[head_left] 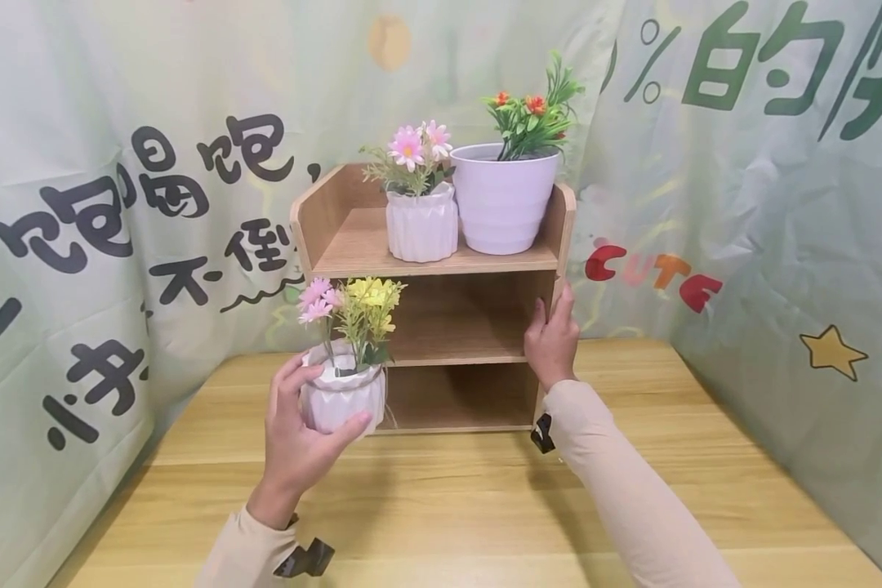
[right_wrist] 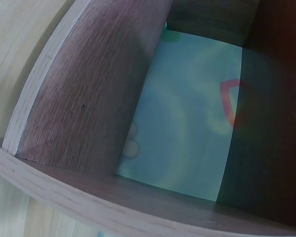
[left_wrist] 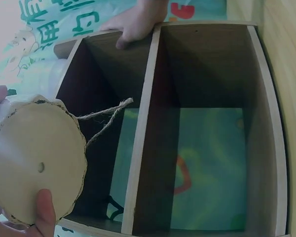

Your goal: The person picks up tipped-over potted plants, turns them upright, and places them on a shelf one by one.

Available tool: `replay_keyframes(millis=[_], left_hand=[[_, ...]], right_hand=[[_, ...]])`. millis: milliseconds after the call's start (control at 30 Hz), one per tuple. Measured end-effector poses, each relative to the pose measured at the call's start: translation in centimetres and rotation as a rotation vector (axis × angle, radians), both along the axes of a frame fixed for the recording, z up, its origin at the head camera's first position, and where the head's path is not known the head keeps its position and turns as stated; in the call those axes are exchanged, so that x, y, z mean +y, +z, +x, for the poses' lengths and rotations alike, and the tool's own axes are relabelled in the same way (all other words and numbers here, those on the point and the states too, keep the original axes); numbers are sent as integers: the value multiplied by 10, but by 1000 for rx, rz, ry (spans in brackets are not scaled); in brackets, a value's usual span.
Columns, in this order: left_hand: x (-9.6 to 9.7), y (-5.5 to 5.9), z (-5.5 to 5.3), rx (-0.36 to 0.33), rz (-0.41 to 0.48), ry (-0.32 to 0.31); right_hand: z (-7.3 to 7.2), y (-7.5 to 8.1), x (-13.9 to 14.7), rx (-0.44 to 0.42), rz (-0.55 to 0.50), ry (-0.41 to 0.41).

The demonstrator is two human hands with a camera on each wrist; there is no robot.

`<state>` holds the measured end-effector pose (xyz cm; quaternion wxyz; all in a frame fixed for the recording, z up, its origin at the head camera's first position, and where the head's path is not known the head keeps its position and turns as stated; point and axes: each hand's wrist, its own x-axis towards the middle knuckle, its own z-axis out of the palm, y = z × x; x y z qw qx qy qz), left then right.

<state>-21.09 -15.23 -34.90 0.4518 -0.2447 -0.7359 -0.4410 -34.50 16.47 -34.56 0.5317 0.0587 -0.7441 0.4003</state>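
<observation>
My left hand (head_left: 301, 433) holds a small white ribbed flower pot (head_left: 349, 400) with pink and yellow artificial flowers, raised in front of the shelf's left side. In the left wrist view the pot's pale underside (left_wrist: 49, 158) shows a small hole, with a thumb across its lower edge and a string loop (left_wrist: 108, 116) hanging off one side. My right hand (head_left: 554, 331) grips the right side panel of a wooden three-tier shelf (head_left: 441, 265), thumb on the inner side. The right wrist view looks into a shelf compartment (right_wrist: 84, 108); no fingers show there.
On the shelf's top stand a small white pot (head_left: 422, 224) with pink flowers and a larger white pot (head_left: 503, 204) with red flowers and green leaves. The shelf rests on a wood-grain table (head_left: 441, 506). A printed curtain (head_left: 213, 73) hangs behind and at both sides.
</observation>
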Motion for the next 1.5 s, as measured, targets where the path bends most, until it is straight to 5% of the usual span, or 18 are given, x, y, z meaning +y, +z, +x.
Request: replay_keyframes(millis=[400,700,933,1500], left_hand=[[8,17,-7,90,40,39],[12,33,-13,171,95,-10],[13,43,-17,226,77,68],[15,68,-28,281,115,104]], right_hand=[[1,-1,1,-24,-17,17],[0,2,2,10,-4,12],[0,1,1,-7,-6,13],[-2,-2,0,-17,-23,3]])
